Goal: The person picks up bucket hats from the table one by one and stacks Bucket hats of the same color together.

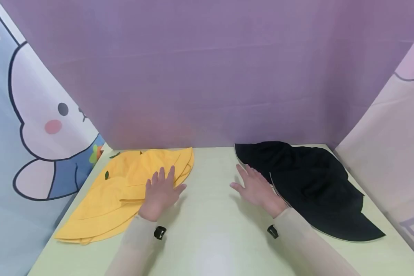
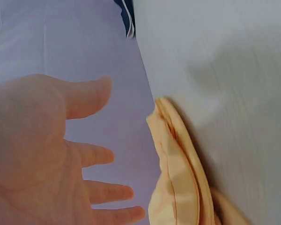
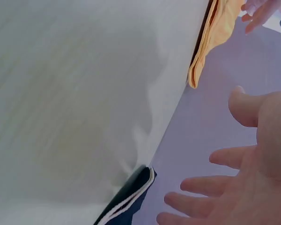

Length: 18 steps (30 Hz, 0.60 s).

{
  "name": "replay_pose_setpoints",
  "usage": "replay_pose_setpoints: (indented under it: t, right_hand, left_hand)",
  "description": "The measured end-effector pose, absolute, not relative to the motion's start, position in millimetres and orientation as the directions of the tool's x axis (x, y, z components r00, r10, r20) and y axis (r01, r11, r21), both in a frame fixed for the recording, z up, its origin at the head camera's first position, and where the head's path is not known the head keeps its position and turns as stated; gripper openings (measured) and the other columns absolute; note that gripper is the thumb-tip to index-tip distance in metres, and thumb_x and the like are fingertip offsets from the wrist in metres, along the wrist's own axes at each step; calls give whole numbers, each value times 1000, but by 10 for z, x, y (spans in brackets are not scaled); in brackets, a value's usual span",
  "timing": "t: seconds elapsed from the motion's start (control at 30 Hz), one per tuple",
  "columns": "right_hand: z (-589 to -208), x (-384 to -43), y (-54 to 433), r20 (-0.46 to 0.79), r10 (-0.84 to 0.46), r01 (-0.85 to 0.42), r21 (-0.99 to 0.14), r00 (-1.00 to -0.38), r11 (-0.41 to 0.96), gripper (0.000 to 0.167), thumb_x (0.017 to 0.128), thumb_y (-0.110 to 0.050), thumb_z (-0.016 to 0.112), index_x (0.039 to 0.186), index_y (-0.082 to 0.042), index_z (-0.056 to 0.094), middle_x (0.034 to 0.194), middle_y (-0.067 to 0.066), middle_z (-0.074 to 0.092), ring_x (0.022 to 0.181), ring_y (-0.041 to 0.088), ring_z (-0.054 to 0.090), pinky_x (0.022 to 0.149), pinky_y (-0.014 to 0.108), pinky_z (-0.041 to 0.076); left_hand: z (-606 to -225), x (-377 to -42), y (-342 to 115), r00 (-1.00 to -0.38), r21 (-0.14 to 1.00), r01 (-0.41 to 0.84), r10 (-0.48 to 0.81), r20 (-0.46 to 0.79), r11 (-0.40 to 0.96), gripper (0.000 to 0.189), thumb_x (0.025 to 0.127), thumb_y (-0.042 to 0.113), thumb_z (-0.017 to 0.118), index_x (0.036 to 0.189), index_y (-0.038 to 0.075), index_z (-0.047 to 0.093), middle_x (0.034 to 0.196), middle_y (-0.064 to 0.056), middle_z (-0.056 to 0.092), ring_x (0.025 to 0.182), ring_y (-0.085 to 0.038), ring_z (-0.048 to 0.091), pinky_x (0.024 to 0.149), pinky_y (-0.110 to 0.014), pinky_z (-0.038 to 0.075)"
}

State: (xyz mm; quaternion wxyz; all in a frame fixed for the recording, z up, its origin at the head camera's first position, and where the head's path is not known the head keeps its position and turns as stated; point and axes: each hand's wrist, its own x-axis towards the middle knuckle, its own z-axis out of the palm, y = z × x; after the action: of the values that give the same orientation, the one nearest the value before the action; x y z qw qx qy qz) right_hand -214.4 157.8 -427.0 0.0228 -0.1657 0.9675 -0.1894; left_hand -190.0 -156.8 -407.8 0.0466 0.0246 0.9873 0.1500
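Pale sleeves (image 1: 134, 241), a small black clasp (image 1: 160, 232) at each wrist, stretch over the near part of a table (image 1: 210, 218) as a person holds out two bare hands. Left of the table's middle, the left grip (image 1: 161, 195) is spread wide, fingers straight, with nothing in it; right of the table's middle, the right grip (image 1: 257, 188) is likewise spread and empty. Both appear to hover, their shadows falling on the table. Along the table's left side lie yellow hats (image 1: 120, 182) with leaf motifs, apparently two, flattened and overlapping; along its right side, black hats (image 1: 310, 188) with pale edging, also apparently two, lie in much the same way. By that layout, the flattening and the grouping by colour look done, with no hat in hand; whether any straightening is left, the pictures do not settle. Beyond the table's far edge hangs a plain purple cloth (image 1: 207, 76), while a printed rabbit (image 1: 45, 99) looks on from a blue cloth (image 1: 0, 153) left of the table.
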Motion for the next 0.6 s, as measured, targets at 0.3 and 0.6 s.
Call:
replay_pose_setpoints:
  t: [0.3, 0.6]
  right_hand:
    - [-4239, -2314, 1301, -25, -390, -348, -402, -921, 847, 69, 102, -45, 56, 156, -6, 39, 153, 18, 46, 142, 35, 42, 114, 51, 35]
    - [-4222, -2433, 1075, -100, -386, -324, -379, -917, 867, 67, 103, -47, 55, 159, -14, 36, 155, 13, 44, 140, 34, 45, 107, 56, 40]
  left_hand:
    - [-3994, -1915, -1937, -996, 286, -23, 4, -94, 958, 77, 102, 44, 54, 158, 1, 25, 156, -36, 26, 141, -58, 23, 110, -74, 18]
    - [-3988, -1822, -2216, -985, 281, -123, -83, -151, 952, 73, 102, 44, 51, 153, -4, 28, 144, -38, 33, 131, -60, 28, 102, -76, 24]
